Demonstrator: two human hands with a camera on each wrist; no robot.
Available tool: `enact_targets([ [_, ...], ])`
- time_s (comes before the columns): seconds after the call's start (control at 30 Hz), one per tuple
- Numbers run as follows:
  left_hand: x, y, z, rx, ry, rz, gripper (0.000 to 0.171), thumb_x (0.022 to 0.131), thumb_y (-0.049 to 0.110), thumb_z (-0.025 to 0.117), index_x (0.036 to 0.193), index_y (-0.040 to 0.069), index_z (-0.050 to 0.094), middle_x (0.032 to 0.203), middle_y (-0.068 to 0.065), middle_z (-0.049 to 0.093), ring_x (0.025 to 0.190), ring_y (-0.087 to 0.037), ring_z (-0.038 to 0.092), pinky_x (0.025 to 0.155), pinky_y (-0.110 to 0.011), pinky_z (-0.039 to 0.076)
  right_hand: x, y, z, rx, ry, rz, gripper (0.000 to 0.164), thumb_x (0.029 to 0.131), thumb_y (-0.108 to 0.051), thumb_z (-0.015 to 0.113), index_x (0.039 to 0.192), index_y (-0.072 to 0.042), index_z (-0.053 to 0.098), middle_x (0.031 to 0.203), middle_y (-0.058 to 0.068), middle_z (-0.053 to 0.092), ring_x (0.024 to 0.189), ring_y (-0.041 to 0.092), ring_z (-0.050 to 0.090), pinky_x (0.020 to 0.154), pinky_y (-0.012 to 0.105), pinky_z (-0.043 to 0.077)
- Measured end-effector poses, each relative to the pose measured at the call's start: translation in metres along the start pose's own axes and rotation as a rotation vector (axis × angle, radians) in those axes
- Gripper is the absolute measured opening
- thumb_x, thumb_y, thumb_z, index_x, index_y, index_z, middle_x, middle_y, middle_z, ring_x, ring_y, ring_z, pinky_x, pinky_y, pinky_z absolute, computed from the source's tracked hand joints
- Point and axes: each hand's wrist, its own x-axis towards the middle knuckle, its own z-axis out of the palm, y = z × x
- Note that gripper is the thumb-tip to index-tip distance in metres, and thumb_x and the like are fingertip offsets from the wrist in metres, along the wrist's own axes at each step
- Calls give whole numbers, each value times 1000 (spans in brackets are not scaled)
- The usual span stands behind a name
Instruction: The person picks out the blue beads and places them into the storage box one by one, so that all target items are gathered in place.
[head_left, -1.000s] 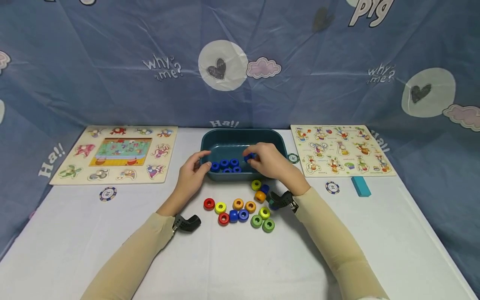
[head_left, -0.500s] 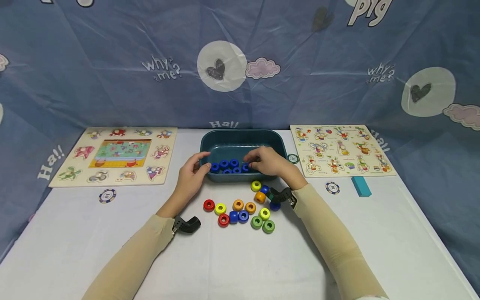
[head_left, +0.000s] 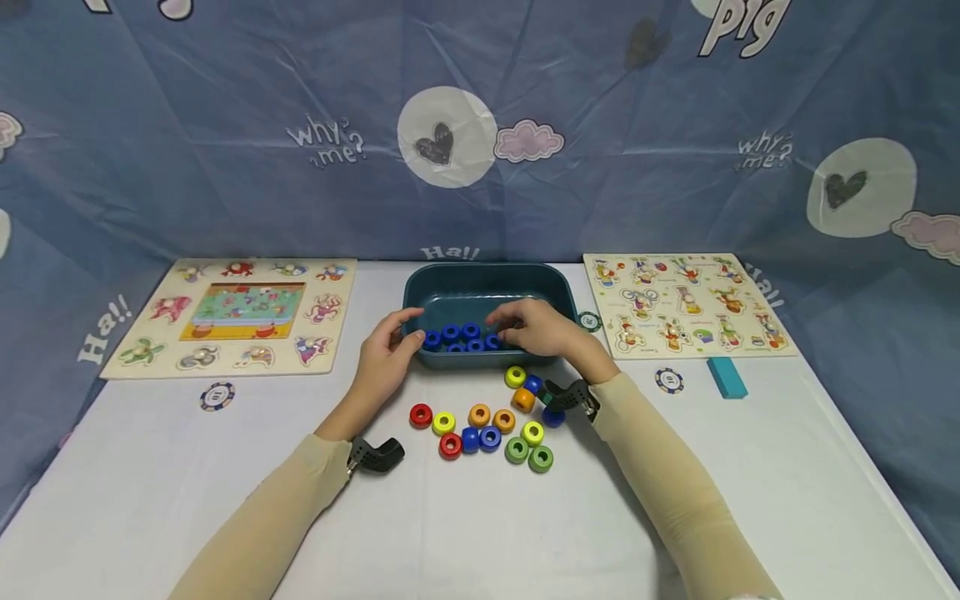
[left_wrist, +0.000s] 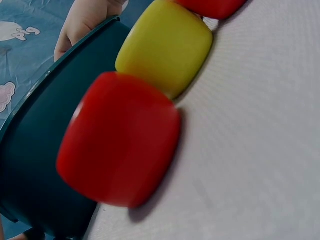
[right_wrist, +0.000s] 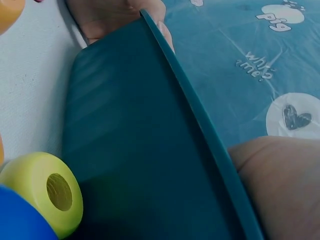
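In the head view, a person's left hand (head_left: 381, 358) grips the left end of a dark teal, glossy, rectangular tub with rounded corners (head_left: 465, 360), fingers over the rim and thumb at the near left corner. The right hand (head_left: 542, 327) is over the tub's right half, thumb and forefinger apart just beside the rightmost of six blue, shiny, ring-shaped beads (head_left: 471, 339) on its floor; whether the fingertips touch that bead cannot be told. The two hands are apart from each other.

Nearer the person, on the white-covered worktop (head_left: 465, 533), lie loose beads of the same form: red beads (head_left: 450, 456), orange beads (head_left: 479, 407), yellow beads (head_left: 444, 432), green beads (head_left: 541, 468) and further blue beads (head_left: 490, 447). A pale, flat picture-puzzle board (head_left: 330, 363) lies left of the tub, a second pale puzzle board (head_left: 660, 302) right of it. A small teal rectangular block (head_left: 727, 378) lies before the second board, near a round blue-and-white chip (head_left: 670, 381).

In the left wrist view, a large red bead stands close to the camera, a yellow one overlapping it, the tub's wall behind. The right hand shows past the rim.

In the right wrist view, the left hand wraps the tub's far end; the right hand lies across the near rim. A yellow-green bead (right_wrist: 70, 212) sits beside the wall, hole showing, with a blue one partly in front.
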Motion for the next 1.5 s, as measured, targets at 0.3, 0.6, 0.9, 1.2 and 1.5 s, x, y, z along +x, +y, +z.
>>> enact_targets([
  [0.3, 0, 1, 0, 16, 2, -5, 36, 95, 16, 58, 130, 15, 59, 136, -6, 56, 98, -14, 52, 78, -13, 44, -1, 1, 1, 12, 17, 0, 30, 95, -8, 57, 124, -8, 64, 121, 10, 68, 105, 22, 66, 89, 38, 53],
  [0.6, 0, -1, -1, 11, -3, -11, 36, 95, 17, 58, 131, 15, 58, 138, -5, 55, 106, -16, 53, 82, -12, 43, 1, 0, 2, 9, 25, 6, 29, 95, -9, 57, 123, -9, 65, 121, 9, 68, 98, 19, 67, 85, 35, 53],
  [0.9, -1, -2, 1, 12, -2, -22, 36, 95, 16, 58, 130, 16, 59, 138, -4, 55, 102, -15, 53, 80, -14, 44, -3, -1, 3, 6, 36, 4, 28, 95, -9, 56, 122, -9, 66, 117, 9, 69, 88, 14, 67, 80, 32, 53],
  [1.2, -4, -2, 0, 10, 0, -21, 36, 95, 17, 58, 131, 17, 59, 138, -5, 55, 102, -17, 53, 80, -15, 44, -4, 0, 5, 4, 43, -5, 27, 95, -10, 57, 121, -10, 66, 120, 8, 68, 93, 15, 66, 83, 34, 53],
  [1.5, -6, -2, 0, 25, 3, -15, 35, 95, 17, 58, 131, 17, 59, 137, -5, 56, 100, -16, 51, 80, -16, 44, -4, 0, 6, 4, 40, -21, 27, 95, -8, 57, 120, -10, 67, 120, 7, 68, 89, 13, 64, 81, 31, 52],
])
